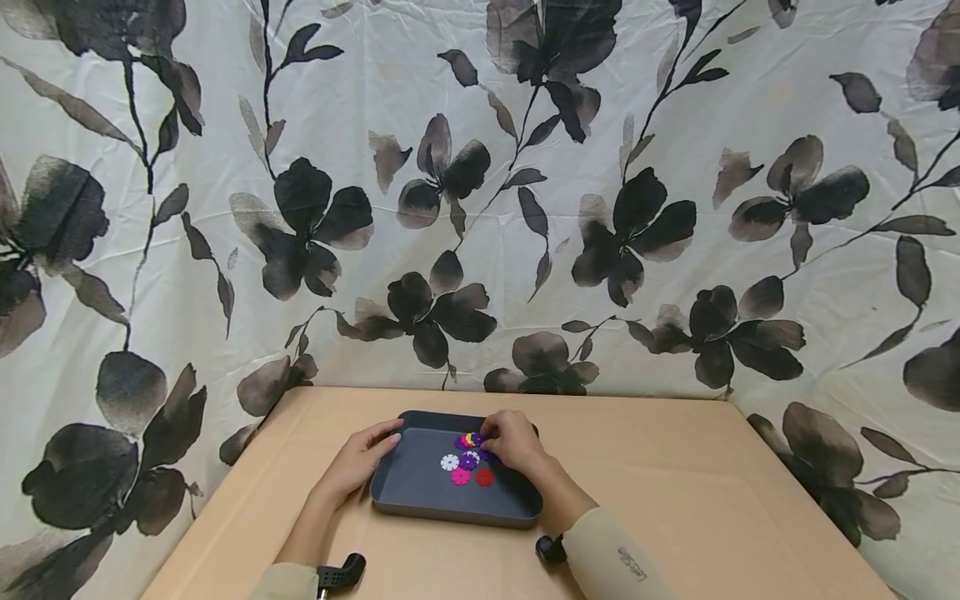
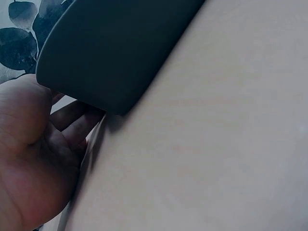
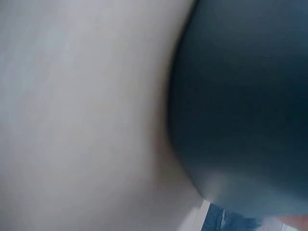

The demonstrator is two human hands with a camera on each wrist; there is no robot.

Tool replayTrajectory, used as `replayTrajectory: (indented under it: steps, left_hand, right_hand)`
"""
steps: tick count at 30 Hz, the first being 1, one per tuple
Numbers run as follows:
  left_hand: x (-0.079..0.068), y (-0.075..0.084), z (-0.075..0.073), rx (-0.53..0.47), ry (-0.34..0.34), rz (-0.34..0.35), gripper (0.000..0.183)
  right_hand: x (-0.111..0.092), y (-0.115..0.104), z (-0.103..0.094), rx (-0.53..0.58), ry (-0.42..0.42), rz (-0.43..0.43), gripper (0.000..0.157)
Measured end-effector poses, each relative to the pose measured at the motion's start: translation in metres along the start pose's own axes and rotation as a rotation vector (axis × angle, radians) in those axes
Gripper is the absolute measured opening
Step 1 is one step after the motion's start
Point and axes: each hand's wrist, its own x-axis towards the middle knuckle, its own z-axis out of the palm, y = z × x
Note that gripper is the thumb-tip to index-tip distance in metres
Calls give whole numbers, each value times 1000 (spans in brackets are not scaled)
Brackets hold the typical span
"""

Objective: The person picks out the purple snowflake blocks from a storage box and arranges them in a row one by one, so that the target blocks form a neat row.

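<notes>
A dark grey tray [image 1: 420, 492] sits on the table, its side wall [image 2: 110, 53] large in the left wrist view. My left hand [image 1: 352, 462] grips its left rim, with the fingers [image 2: 79, 120] against the outside. Small notched, flower-shaped discs lie inside: a white disc [image 1: 449, 462], a purple disc [image 1: 468, 462], a pink disc [image 1: 461, 477] and a red disc [image 1: 484, 477]. Over the tray's right half, my right hand [image 1: 513, 440] pinches a purple disc [image 1: 477, 437] beside a yellow and pink one [image 1: 469, 441]. Its fingers partly cover these pieces.
The tan table [image 1: 660, 500] extends around the tray on both sides. Behind it hangs a white cloth [image 1: 525, 250] with dark flowers. In the right wrist view, the tray's outer wall [image 3: 240, 106] hides the fingertips.
</notes>
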Motion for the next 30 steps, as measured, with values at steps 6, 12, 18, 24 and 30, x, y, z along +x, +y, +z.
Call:
replayTrajectory:
  steps: [6,12,18,24,30]
  left_hand:
    - [0,-2,2,15,1,-16,47]
    - [2,-4,1,2,-3,-20,47]
    - [3,-5,1,-13,-6,-24,47]
    - [3,-5,1,-10,-10,-17,47]
    - [3,-5,0,-16,-6,-13,47]
  right_hand:
    - [-8,3,-13,179,42,-7,11]
    - [-21,3,-29,288,168,32,16]
    - [-37,13,-42,425,301,109,17]
    - [-50,30,-52,518,353,141,20]
    - [-57,49,-62,516,339,163,23]
